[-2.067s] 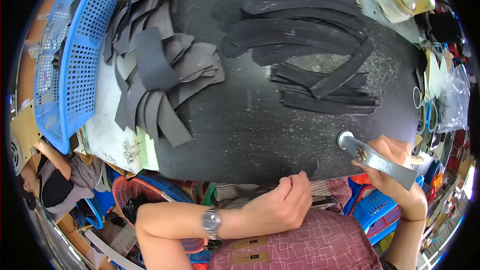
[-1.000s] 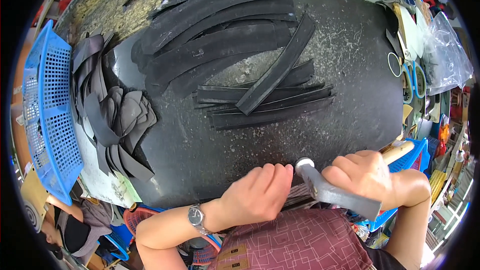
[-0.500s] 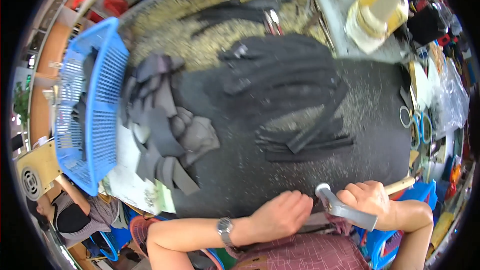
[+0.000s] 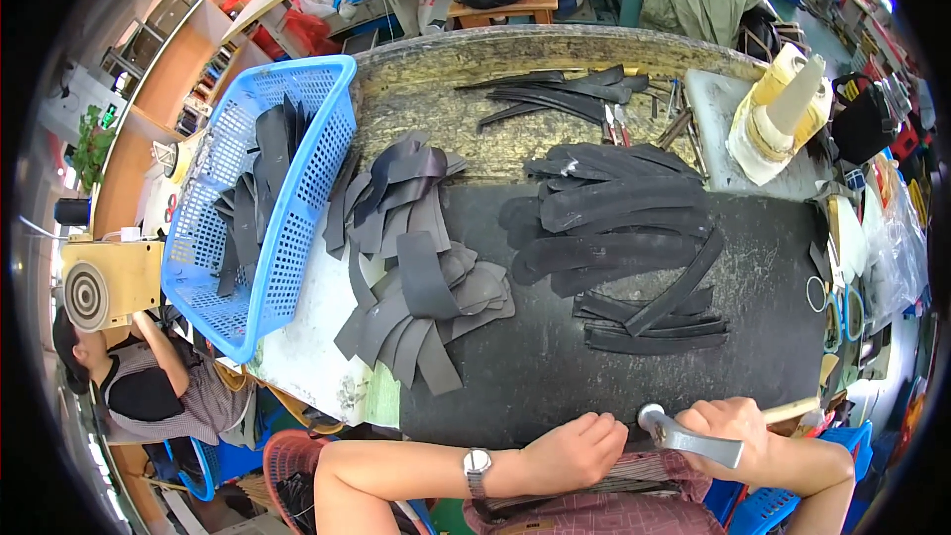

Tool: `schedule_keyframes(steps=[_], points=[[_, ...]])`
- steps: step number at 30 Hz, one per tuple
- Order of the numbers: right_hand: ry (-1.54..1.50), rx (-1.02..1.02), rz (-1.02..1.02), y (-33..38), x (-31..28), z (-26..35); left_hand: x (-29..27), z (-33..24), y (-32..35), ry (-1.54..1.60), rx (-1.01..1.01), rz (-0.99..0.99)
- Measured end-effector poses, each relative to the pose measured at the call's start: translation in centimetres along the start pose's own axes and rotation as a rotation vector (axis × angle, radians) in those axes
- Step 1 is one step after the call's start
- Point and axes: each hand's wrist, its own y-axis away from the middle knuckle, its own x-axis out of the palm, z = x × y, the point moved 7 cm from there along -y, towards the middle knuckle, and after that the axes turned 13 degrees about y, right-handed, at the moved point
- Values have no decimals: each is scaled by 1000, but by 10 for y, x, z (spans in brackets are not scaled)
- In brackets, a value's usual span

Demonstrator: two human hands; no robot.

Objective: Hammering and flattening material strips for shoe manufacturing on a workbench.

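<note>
At the near edge of the black work mat (image 4: 525, 386), my right hand (image 4: 731, 431) is closed round a hammer (image 4: 708, 445). Its grey metal head points toward my left hand, and its pale wooden handle sticks out to the right. My left hand (image 4: 577, 453), a watch on its wrist, is curled with fingers pressed together just left of the hammer head, apart from it. Whatever those fingers hold, if anything, is hidden. Beyond the hands lies a pile of curved black strips (image 4: 619, 208), with narrower black strips (image 4: 654, 339) nearer me.
Overlapping grey strips (image 4: 426, 277) spread left of the mat. A blue plastic basket (image 4: 282, 238) holds more strips. At far right, a yellowish container with a cone (image 4: 773, 129) stands on a pale slab (image 4: 713, 99). Scissors (image 4: 852, 312) sit at the right edge. A person (image 4: 163, 376) works at left.
The view has tilted up, bringing more of the room beyond the table into sight. Both hands stay near the mat's front edge, with the hammer still in my right hand.
</note>
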Motion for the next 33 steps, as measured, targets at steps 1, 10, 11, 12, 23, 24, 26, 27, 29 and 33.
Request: schedule_keyframes(steps=[1,10,11,12,23,24,26,27,29,33], points=[[12,-16,-28,0,-1,2,0,-6,-2,-115,29,25],[24,219,131,40,11,-29,18,21,-48,297,-57,45],[92,205,56,38,-3,-30,23,21,-59,298,-41,6],[157,191,-19,35,-14,-32,25,27,-68,292,-39,10],[-72,180,-3,43,-7,-52,23,9,-73,-35,189,150],[-44,139,30,41,-5,-48,26,5,-73,-123,233,184],[-52,116,-12,36,-8,-42,27,1,-69,-195,265,212],[-11,121,0,34,-7,-38,23,5,-69,-110,221,190],[58,120,-9,33,1,-33,14,18,-63,106,98,142],[11,70,-59,21,-5,-34,11,11,-46,-106,122,211]])
